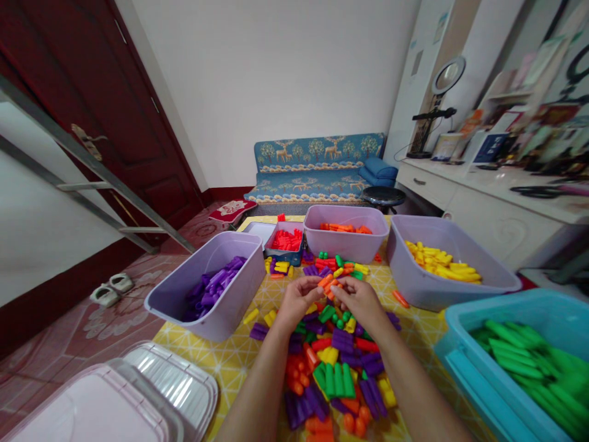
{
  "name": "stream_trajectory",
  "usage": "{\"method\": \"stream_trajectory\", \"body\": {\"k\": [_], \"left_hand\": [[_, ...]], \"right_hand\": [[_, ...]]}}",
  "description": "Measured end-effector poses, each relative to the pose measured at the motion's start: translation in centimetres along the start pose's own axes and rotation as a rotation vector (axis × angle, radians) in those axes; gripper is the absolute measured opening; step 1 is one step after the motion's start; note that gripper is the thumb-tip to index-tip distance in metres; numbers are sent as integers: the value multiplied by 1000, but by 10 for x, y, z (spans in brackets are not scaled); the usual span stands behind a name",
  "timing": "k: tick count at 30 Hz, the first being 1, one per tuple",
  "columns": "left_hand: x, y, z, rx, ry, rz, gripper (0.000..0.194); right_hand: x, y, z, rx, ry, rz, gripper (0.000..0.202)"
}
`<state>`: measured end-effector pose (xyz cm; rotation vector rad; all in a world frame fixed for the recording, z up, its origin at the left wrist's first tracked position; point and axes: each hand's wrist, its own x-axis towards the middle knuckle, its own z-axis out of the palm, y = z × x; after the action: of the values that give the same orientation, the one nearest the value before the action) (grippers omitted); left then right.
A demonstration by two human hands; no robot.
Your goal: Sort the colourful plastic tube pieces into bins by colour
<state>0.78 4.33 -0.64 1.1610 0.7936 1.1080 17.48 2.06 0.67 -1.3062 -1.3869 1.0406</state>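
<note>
Orange plastic pieces [329,285] are held between both hands over the table. My left hand [300,299] pinches them from the left, and my right hand [361,301] grips them from the right. Below and around the hands lies a mixed pile of purple, green [339,380], yellow, red and orange pieces. Purple pieces [216,285] fill part of a lilac bin on the left. Orange pieces [345,228] lie in the bin behind the hands, red ones [288,239] in a small box beside it. Yellow pieces [442,263] and green pieces [519,356] sit in bins on the right.
The table has a yellow patterned cloth [207,356]. Stacked lids [92,405] lie at the front left. A metal ladder [87,159] leans at the left. Beyond the table stand a blue sofa [317,169] and a black stool [383,195]; a white dresser [488,190] is at the right.
</note>
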Motion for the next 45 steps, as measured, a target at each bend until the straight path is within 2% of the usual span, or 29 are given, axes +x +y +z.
{"method": "stream_trajectory", "body": {"k": [5, 11, 14, 16, 17, 19, 20, 22, 23, 25, 30, 34, 37, 40, 43, 45], "left_hand": [[2, -5, 0, 80, 48, 39, 44], [-2, -2, 1, 152, 6, 56, 41], [-2, 0, 1, 160, 8, 55, 42], [-1, -1, 0, 165, 42, 57, 43], [0, -2, -1, 165, 56, 54, 44], [2, -6, -2, 162, 71, 49, 44], [2, -8, -2, 163, 69, 50, 43], [3, -10, -3, 176, 55, 61, 41], [3, -11, -3, 187, 50, 68, 40], [3, -11, -3, 211, 44, 81, 38], [3, -9, -5, 301, 79, 113, 30], [4, -8, -7, 460, 180, 165, 25], [4, -9, -10, 613, 224, 268, 22], [3, -12, -12, 728, 236, 331, 35], [-1, -17, -10, 727, 172, 242, 59], [-3, -19, -6, 722, 114, 210, 68]], "right_hand": [[-2, -7, -3, -39, 33, -5, 22], [-8, -10, -24, -311, -193, -4, 11], [-10, -6, -36, -428, -240, -45, 12], [-10, -7, -40, -409, -249, -31, 14], [-10, -11, -40, -339, -210, -15, 14], [-10, -23, -36, -71, -40, -17, 16], [-10, -30, -33, 104, 72, -42, 23], [-11, -43, -28, 390, 208, -128, 42], [-11, -47, -27, 468, 240, -159, 50], [-10, -49, -25, 473, 265, -159, 58], [0, -19, -30, 108, 250, -16, 49], [9, 9, -35, -297, 319, -99, 44], [11, 24, -36, -534, 336, -127, 43], [12, 38, -34, -570, 296, -78, 49], [12, 47, -28, -513, 233, -68, 59], [11, 48, -24, -452, 186, -77, 62]]}}
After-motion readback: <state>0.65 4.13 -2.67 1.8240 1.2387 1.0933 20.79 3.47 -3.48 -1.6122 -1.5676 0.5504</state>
